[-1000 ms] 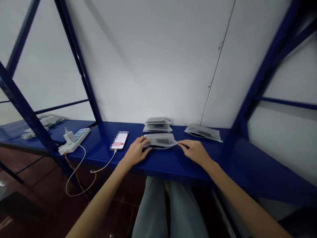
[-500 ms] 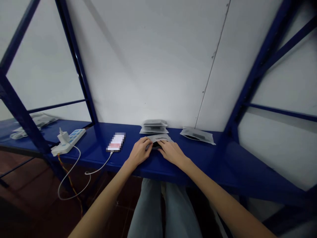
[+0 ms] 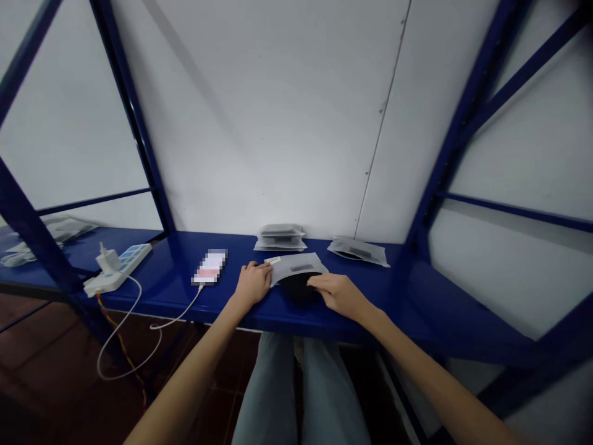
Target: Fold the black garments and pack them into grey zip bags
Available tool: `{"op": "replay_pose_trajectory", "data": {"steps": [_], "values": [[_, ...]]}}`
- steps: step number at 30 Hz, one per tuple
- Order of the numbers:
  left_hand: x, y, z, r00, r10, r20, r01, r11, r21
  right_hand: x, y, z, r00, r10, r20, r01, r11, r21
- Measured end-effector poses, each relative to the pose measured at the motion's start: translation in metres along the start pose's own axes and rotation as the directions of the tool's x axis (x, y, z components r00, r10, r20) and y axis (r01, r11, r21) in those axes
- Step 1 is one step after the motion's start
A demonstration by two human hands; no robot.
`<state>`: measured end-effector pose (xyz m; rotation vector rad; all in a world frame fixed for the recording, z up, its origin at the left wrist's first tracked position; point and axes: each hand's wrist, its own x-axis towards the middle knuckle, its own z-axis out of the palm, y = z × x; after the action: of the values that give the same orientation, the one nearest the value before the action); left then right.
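Note:
A frosted plastic bag [image 3: 303, 263] lies on the blue table in front of me, with a dark label-like mark on it. From its near edge a black, flat, soft-looking item [image 3: 300, 288] sticks out; its kind is unclear. My left hand [image 3: 253, 284] is closed at the bag's left edge, fingertips on the plastic. At the right, my right hand [image 3: 340, 295] pinches the edge of the black item close to the bag's opening. Part of the item is inside the bag or under it.
Behind the bag stands a stack of similar frosted bags [image 3: 280, 237], and another bag [image 3: 358, 250] lies to the right. On the left are a blurred-out phone [image 3: 210, 267] on a white cable and a power strip [image 3: 118, 269]. Blue frame posts [image 3: 134, 117] rise at both sides.
My hands have moved apart, the left to the bag's left edge and the right to its near right side. More of the black item shows at the near edge. The view has shifted slightly.

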<state>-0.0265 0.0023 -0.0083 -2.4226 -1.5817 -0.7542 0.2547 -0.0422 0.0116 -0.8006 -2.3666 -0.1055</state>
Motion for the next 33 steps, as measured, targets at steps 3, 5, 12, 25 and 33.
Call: {"op": "replay_pose_trajectory", "data": {"steps": [3, 5, 12, 25, 33], "values": [[0.001, 0.001, 0.0, 1.0, -0.017, -0.001, 0.017, 1.0, -0.017, -0.026, -0.009, -0.018, 1.0, 0.009, -0.019, -0.008, 0.999, 0.048], [0.005, 0.007, 0.003, 0.999, -0.032, 0.005, 0.032, 0.999, -0.02, -0.038, -0.017, -0.025, 0.999, 0.008, -0.039, -0.004, 0.995, 0.101], [0.037, 0.055, 0.025, 0.998, -0.049, 0.046, 0.058, 0.968, -0.242, -0.027, -0.044, -0.014, 0.997, -0.004, 0.076, -0.011, 0.98, 0.2], [-0.062, 0.062, -0.071, 0.911, 0.408, 0.061, -0.359, 0.856, -0.371, -0.015, 0.023, -0.028, 0.963, 0.268, 0.006, -0.265, 0.953, -0.146], [-0.074, 0.016, -0.073, 0.962, 0.251, 0.112, -0.22, 0.948, -0.231, -0.048, 0.005, -0.044, 0.966, 0.214, 0.142, -0.162, 0.937, -0.309]]}}
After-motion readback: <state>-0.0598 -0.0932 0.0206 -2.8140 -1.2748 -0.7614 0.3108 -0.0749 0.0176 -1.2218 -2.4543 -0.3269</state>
